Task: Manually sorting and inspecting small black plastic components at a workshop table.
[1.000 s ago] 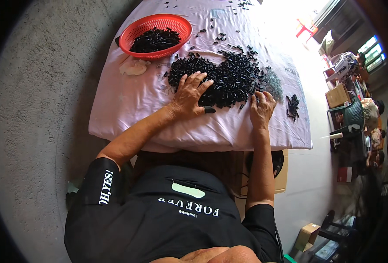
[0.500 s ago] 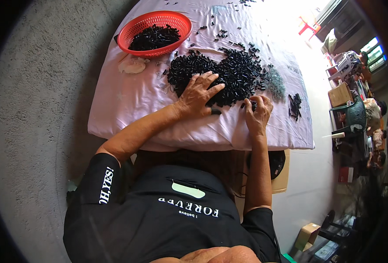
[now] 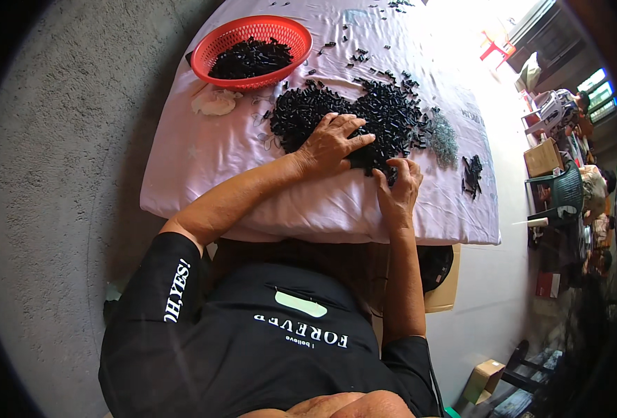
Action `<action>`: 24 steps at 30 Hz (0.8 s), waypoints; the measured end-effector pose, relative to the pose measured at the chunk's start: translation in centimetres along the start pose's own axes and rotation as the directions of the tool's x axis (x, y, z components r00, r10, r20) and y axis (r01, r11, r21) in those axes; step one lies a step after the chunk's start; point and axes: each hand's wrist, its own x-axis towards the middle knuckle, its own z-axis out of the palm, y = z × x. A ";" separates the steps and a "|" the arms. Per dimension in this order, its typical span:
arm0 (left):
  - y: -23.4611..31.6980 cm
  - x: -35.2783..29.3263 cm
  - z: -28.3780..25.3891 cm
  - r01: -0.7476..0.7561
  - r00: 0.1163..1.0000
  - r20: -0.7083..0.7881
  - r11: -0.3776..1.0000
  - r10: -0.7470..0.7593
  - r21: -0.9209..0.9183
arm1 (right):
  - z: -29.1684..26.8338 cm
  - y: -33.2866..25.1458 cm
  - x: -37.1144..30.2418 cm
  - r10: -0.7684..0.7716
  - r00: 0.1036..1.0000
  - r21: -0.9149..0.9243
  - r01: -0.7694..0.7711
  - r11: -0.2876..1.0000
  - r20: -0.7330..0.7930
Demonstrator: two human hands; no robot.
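Observation:
A broad heap of small black tube-shaped pieces [image 3: 392, 104] lies on the pink cloth-covered table [image 3: 232, 167]. My left hand [image 3: 328, 145] rests on the heap's near side, palm down, with its fingers stretched out and thumb apart. At the heap's near right edge, my right hand [image 3: 400, 191] has its thumb and fingers curled around a few of the black pieces. What lies under the left palm is hidden. Right of the heap is a small pile of thin, greyish clear pieces [image 3: 443, 139]. Farther right lies a little group of longer black pieces [image 3: 471, 175].
A red plastic basket [image 3: 204, 68] holding more black pieces stands at the far left, with a crumpled pale cloth [image 3: 214, 102] near it. Loose black pieces are scattered toward the far side. Chairs, a cardboard box [image 3: 543, 157] and people are off to the right.
My left hand has slid right across the heap. My right hand has moved left and slightly nearer me, so the hands are closer together. The view has shifted slightly.

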 end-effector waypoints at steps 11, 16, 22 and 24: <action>-1.8 1.9 0.5 -0.017 0.995 -0.097 0.999 0.012 -0.051 | 2.5 -1.5 1.1 0.029 1.000 -0.072 -0.029 0.997 -0.006; -1.1 0.5 -2.8 -0.027 1.000 -0.003 0.997 0.027 -0.070 | 1.3 -1.1 0.3 -0.023 0.999 -0.001 0.023 1.000 -0.031; -1.4 -2.4 -3.2 0.060 0.998 -0.009 0.998 -0.061 -0.028 | -1.0 0.2 -1.3 0.023 0.999 -0.035 -0.024 0.999 -0.026; -2.1 -2.3 -2.7 0.097 0.995 0.029 0.994 -0.099 0.039 | -1.2 0.5 -1.6 0.090 0.996 -0.045 -0.091 0.995 -0.019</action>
